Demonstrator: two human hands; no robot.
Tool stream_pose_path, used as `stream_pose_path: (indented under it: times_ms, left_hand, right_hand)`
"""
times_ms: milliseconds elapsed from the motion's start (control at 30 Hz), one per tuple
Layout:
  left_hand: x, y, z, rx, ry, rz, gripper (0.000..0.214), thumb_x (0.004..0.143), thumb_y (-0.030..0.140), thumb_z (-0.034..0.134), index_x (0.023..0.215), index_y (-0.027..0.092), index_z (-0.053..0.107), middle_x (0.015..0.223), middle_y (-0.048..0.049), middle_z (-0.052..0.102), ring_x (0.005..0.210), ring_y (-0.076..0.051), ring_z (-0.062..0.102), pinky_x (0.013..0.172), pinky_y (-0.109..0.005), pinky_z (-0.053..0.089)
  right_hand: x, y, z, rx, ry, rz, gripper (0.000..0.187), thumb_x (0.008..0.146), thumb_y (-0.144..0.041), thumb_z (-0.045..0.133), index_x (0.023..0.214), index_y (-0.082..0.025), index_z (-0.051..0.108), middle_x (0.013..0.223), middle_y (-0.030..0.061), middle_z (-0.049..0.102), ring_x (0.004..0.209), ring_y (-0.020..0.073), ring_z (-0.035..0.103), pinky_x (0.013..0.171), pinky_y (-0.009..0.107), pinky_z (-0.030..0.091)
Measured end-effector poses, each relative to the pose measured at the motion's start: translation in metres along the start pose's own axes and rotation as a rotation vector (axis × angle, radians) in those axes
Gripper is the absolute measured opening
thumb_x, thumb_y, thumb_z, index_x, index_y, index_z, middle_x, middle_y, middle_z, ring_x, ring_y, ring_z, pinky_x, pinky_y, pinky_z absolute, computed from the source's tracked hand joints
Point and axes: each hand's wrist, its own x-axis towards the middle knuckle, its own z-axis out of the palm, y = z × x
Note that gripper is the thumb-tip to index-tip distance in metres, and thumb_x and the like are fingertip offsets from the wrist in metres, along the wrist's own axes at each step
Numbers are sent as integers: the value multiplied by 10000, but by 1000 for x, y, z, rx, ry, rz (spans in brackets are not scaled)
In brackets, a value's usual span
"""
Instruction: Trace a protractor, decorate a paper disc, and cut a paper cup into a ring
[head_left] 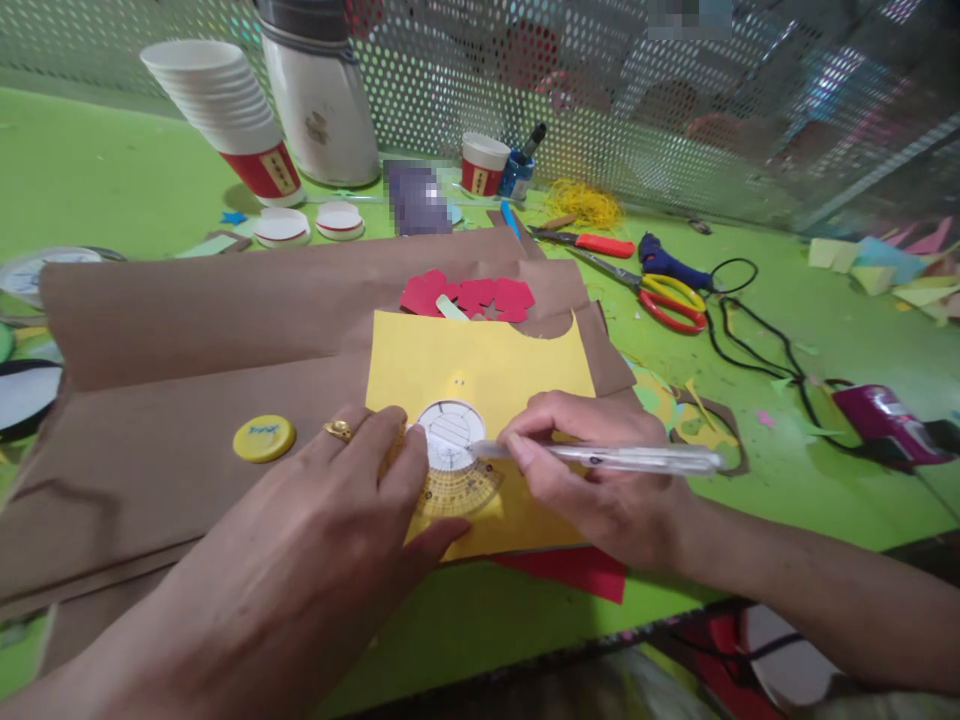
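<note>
— Any lettering?
— Blue scrawl on the yellow lid [263, 440], illegible; likewise the label [280, 172] on the stacked paper cups [217, 95].
— Hands?
— Right hand [622, 510] gripping a clear pen [645, 458], tip at the protractor [459, 492]; left hand [337, 500] unclenched, pressing the protractor onto yellow paper [420, 350], partly hiding it.

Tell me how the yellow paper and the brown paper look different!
The yellow paper is much smaller than the brown paper. The yellow paper lies partly on top, with some of the brown paper underneath. The yellow paper has a curved bite missing from its far edge, while the brown paper has a long fold line across it. Both are plain-coloured and lie over the green table.
</note>
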Motion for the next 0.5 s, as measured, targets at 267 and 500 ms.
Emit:
stream_pose_path:
  times_ms: [267, 500]
  left_hand:
    - [-4, -1, 2, 1, 13, -6, 268, 868, 386, 644, 977, 144, 604, 1092, -197, 633, 763, -300, 638, 568, -440, 549]
    - [-3, -2, 0, -31, -31, 6, 288, 884, 350, 638, 1057, 121, 611, 1048, -186, 633, 853, -338, 645, 619, -477, 572]
  right_hand:
    - [-8, 8, -4, 252, 257, 43, 158, 987, -290, 601, 1109, -257, 696, 851, -7, 742, 710, 144, 689, 663, 281, 567]
    - [-6, 19, 10, 13, 93, -116, 79, 954, -212, 650, 1026, -200, 681, 905, 9, 720, 807, 127, 681, 776, 240, 545]
